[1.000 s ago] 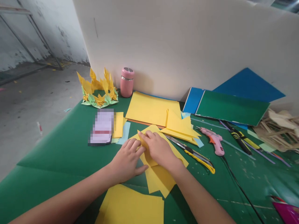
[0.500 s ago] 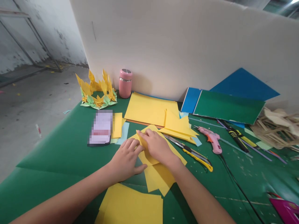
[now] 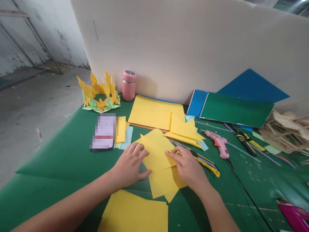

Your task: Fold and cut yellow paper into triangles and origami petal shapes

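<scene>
2 or more overlapping yellow sheets (image 3: 158, 183) sit on the green surface (image 3: 67, 164), between the left hand (image 3: 130, 162) and the right hand (image 3: 187, 162). Corners point different ways. Exact sheet count: can't tell.

Left hand: fingers loosely curled, thumb spread well apart, fingertips at the sheets' left edge, no pinch visible. Right hand: index fingertip on the top sheet's right side, other fingers bent under. Thumb mostly hidden, so can't tell if it pinches the paper.

Handling, my read: thin paper, very light, flexible but crisp enough to hold a crease. Likely slides easily on the layer below; creases or dents if squeezed mid-face. Best hold: 1 hand flat near an edge as anchor, other hand taking a free corner between thumb and index. Lift by corner, not middle. Watch for picking up 2 layers at once.

Around it: yellow cutter (image 3: 209, 167) just beside the right hand, partly behind it in view; contact unclear. Folded yellow pieces (image 3: 184, 132) beyond the cutter's blade end. Pink glue gun (image 3: 223, 148) farther right, cord running toward the near side. Near yellow stack (image 3: 136, 212) closer to the body. Phone (image 3: 106, 130) left, beyond the left hand; paper crown (image 3: 101, 100) behind that.
</scene>
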`<state>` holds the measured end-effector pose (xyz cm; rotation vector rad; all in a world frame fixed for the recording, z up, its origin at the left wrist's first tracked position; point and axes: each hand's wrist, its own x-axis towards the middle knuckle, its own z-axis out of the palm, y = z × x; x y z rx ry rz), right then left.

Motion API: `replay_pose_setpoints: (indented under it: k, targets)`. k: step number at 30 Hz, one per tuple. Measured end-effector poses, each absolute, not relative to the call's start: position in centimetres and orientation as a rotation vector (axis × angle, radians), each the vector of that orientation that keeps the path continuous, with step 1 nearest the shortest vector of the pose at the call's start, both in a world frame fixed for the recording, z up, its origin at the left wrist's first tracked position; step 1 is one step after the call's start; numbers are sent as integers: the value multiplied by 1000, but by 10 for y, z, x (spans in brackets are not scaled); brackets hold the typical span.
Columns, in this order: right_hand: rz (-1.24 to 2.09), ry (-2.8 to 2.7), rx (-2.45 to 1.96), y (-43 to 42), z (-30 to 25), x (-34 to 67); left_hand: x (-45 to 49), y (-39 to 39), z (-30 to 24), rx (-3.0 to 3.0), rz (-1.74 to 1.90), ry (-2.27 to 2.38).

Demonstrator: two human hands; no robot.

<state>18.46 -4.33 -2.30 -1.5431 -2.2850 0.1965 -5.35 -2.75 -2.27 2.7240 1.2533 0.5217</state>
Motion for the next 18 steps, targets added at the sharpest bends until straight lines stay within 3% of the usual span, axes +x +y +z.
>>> replay_pose_setpoints:
  k: [18]
  targets:
    - [153, -1960, -1717, -55, -26, 193, -54, -28, -19, 2705, 554, 1247]
